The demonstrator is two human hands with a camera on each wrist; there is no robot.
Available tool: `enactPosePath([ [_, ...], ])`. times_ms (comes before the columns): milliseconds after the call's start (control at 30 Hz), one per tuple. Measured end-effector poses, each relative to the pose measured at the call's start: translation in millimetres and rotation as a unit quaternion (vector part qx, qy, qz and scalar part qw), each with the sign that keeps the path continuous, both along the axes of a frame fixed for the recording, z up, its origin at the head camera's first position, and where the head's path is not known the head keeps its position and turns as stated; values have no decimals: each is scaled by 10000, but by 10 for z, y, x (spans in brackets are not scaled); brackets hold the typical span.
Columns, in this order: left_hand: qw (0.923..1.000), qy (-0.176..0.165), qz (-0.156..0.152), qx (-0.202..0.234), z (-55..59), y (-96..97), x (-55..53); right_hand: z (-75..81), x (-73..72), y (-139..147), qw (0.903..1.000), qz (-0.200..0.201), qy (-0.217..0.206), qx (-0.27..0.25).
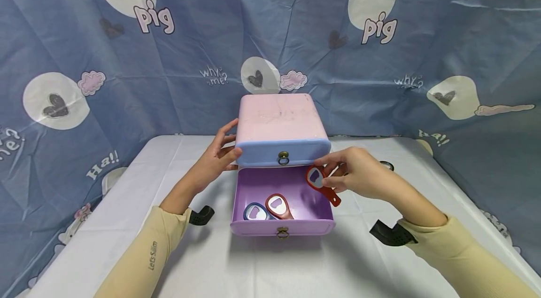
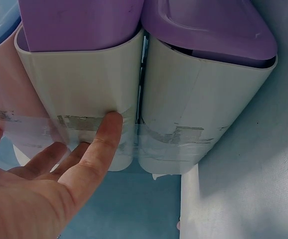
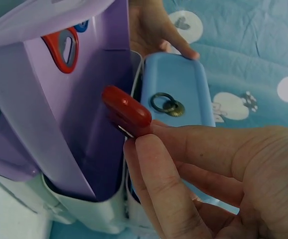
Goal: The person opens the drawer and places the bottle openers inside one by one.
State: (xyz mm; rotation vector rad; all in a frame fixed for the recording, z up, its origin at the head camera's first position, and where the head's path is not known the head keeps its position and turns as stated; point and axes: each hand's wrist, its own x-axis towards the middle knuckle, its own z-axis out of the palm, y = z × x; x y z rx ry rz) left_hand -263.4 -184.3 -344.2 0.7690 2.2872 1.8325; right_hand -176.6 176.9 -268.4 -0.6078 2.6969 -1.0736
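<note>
My right hand (image 1: pixel 359 173) pinches a red bottle opener (image 1: pixel 332 196) between thumb and fingers, over the right side of the pulled-out purple drawer (image 1: pixel 283 227). In the right wrist view the red opener's rounded edge faces the camera. Inside the drawer lie another red bottle opener (image 1: pixel 284 211) and a blue bottle opener (image 1: pixel 249 207), side by side near the front left. My left hand (image 1: pixel 211 164) rests against the left side of the drawer cabinet (image 1: pixel 279 117), fingers spread, the thumb near the corner of the blue upper drawer (image 1: pixel 259 154).
The blue drawer is closed and has a brass ring pull (image 1: pixel 283 159). Another purple drawer front (image 2: pixel 209 30) sits below the pulled-out one. A dark-rimmed round thing (image 1: pixel 387 165) lies on the white table (image 1: pixel 105 241) behind my right wrist. A patterned blue cloth (image 1: pixel 190 53) hangs behind.
</note>
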Motion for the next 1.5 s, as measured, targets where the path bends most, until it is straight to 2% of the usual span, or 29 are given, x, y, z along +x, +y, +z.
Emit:
enactPosePath([
  [233,10000,-13,31,-18,-8,-10,-5,-49,-42,-131,9994,160,26,291],
  [467,10000,-13,0,15,-11,-15,-19,-77,-65,-275,9967,377,236,674],
  [667,10000,-16,-6,13,-8,-11,-17,-109,-98,-375,9958,485,74,776],
  [1133,10000,-24,-9,9,10,-18,0,-171,-139,-454,9930,666,-33,972],
  [1500,10000,27,-16,8,-10,-20,-20,-169,-142,-449,9891,805,130,1226],
])
